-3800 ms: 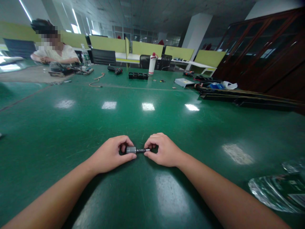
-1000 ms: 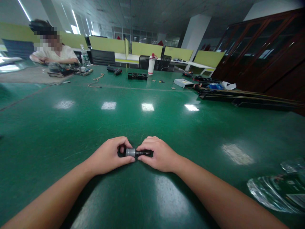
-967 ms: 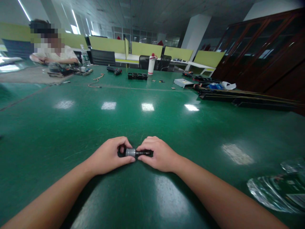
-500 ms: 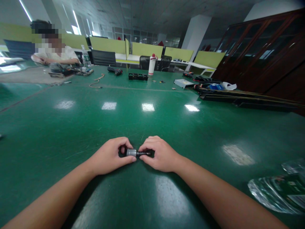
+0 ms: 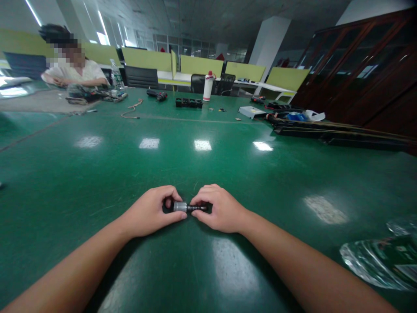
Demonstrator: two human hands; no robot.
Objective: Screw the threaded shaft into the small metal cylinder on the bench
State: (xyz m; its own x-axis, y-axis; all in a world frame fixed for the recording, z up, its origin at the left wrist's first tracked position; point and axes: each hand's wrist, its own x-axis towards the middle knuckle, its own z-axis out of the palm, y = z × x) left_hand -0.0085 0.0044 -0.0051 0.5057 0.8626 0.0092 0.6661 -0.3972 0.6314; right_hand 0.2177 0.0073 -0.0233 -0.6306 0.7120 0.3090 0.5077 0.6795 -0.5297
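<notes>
"Right hand [image 5: 223,208] has shifted left along the dark shaft [image 5: 197,208], its fingertips closer to the silver cylinder [image 5: 180,206] than a few seconds ago, when they held the shaft's outer end."

"And around the hands?"

"Green tabletop [image 5: 163,167] stretches to a far row of gear. At far left, a person [image 5: 78,74] in a white top sits behind a heap of parts [image 5: 83,94]. Next come a dark drill-shaped tool [image 5: 157,95], a pale cord [image 5: 133,107] looping just nearer, and a black frame [image 5: 189,103] close to the middle. At far right, a silver box [image 5: 252,112] lies beside a jumble with a blue item [image 5: 297,116] in it; long dark strips [image 5: 325,131] reach right, toward a wooden cabinet [image 5: 365,74]."

"What about containers?"

"White bottle [image 5: 208,89] with a red top stands upright just behind the black frame. Clear bottle [image 5: 116,76] stands at far left, beside the person. At near right sits a green-labelled bottle [image 5: 381,263], upright or lying, I can't tell. Contents can't be made out."

"And the grip?"

"Left hand [image 5: 150,211] curls round the silver cylinder, thumb and forefinger closed on its sides, a small hollow showing behind them. Right thumb and bent fingers pinch the dark shaft just beside the cylinder, both hands nearly meeting. Cylinder and shaft run in one line, near middle of the table; whether they touch its surface, I can't tell."
</notes>
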